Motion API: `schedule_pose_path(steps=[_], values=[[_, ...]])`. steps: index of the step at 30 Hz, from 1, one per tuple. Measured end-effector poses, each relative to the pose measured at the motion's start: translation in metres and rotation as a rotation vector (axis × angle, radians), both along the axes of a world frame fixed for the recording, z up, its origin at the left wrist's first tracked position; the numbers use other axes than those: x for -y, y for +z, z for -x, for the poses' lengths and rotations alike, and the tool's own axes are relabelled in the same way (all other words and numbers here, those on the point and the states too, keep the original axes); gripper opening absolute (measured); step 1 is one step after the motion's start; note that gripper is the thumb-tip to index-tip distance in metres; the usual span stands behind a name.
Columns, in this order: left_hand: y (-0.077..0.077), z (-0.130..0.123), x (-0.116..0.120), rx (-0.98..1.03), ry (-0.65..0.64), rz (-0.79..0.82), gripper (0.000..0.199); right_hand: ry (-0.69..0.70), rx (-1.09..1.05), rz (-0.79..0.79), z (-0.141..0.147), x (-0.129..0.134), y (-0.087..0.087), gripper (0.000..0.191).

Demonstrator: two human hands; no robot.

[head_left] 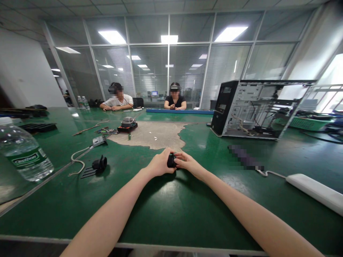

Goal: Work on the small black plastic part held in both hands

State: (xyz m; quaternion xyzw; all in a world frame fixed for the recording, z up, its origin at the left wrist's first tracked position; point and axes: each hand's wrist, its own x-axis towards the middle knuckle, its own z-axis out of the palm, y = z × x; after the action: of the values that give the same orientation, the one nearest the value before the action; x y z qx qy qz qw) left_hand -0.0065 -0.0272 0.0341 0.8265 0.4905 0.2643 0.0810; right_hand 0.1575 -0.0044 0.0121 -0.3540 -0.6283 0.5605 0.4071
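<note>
Black handheld part [170, 161], green tabletop [160, 217], black-and-silver computer case [248, 101]

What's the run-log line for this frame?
left grip: holding small black part | right grip: touching same part | green table: open computer case right, water bottle left

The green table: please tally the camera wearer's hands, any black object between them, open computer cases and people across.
Wearer's hands: 2 (left hand, right hand)
Black object: 1
Open computer case: 1
People across: 2 (person in white, person in black)
Total: 6
</note>
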Motion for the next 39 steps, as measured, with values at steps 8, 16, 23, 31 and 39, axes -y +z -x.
schedule_pose_path(steps=[8,16,23,31,39], values=[[-0.0004,-0.0009,-0.0005,-0.001,0.016,0.009,0.055,0.097,-0.025,-0.017,-0.0075,0.0004,0.0001,0.032],[0.0009,-0.0014,-0.0003,0.002,0.013,0.013,0.056,0.002,-0.01,0.006,-0.0011,-0.0011,-0.0019,0.034],[-0.0003,-0.0009,-0.0005,-0.003,0.015,0.018,0.056,0.104,-0.022,-0.037,-0.0071,-0.0008,-0.0004,0.037],[-0.0036,0.0019,-0.0033,-0.007,-0.019,-0.019,0.054,-0.007,-0.038,0.07,0.0,-0.0021,-0.0019,0.033],[0.0,0.0004,-0.0005,-0.007,-0.013,0.003,0.054,0.139,-0.055,0.018,-0.0083,-0.0027,-0.0012,0.038]])
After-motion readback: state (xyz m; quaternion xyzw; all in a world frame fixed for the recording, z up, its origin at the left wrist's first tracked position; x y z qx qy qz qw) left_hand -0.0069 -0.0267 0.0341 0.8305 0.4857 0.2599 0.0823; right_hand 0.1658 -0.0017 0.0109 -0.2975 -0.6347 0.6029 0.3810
